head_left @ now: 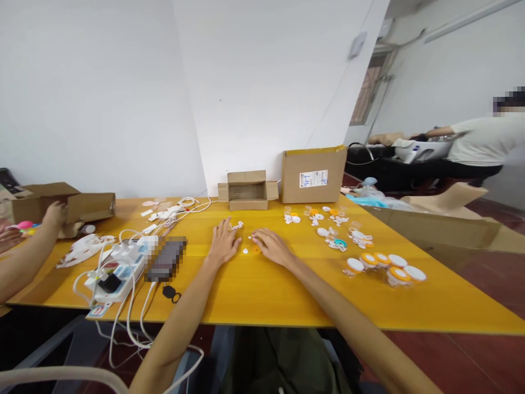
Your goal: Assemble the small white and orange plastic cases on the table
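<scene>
My left hand lies flat on the yellow table, fingers stretched out and pointing away, holding nothing. Just beyond its fingertips sits a small white toothed part. My right hand rests on the table a little to the right, fingers loosely curled downward, its tips touching or next to a small orange ring. A tiny white disc lies between the two hands. Whether the right fingers grip anything is hidden.
Two open cardboard boxes stand at the back. Small white and orange parts and several capped jars lie right. A power strip with cables and a phone lie left. Another person's arm reaches in from the left.
</scene>
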Demonstrator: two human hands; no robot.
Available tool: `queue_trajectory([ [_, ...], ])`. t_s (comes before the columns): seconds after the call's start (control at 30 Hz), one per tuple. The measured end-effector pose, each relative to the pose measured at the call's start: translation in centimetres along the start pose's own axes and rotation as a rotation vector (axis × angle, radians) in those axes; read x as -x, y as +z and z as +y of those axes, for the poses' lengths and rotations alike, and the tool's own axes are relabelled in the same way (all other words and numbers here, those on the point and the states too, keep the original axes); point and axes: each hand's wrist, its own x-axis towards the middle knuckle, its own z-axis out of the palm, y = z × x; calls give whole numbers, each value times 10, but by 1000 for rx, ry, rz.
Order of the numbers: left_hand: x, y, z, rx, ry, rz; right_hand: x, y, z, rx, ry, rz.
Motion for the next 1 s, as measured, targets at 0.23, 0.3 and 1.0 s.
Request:
queue_trajectory([
  [0.23, 0, 3, -6, 43, -52, -14, -55, 20, 11, 59, 23, -125],
  [0.3, 1, 4, -7, 51, -59, -8, -64, 29, 13, 78, 30, -180],
  [1.0, 0, -15, 1, 174, -100, 36, -32, 7, 21, -77, 88, -97],
])
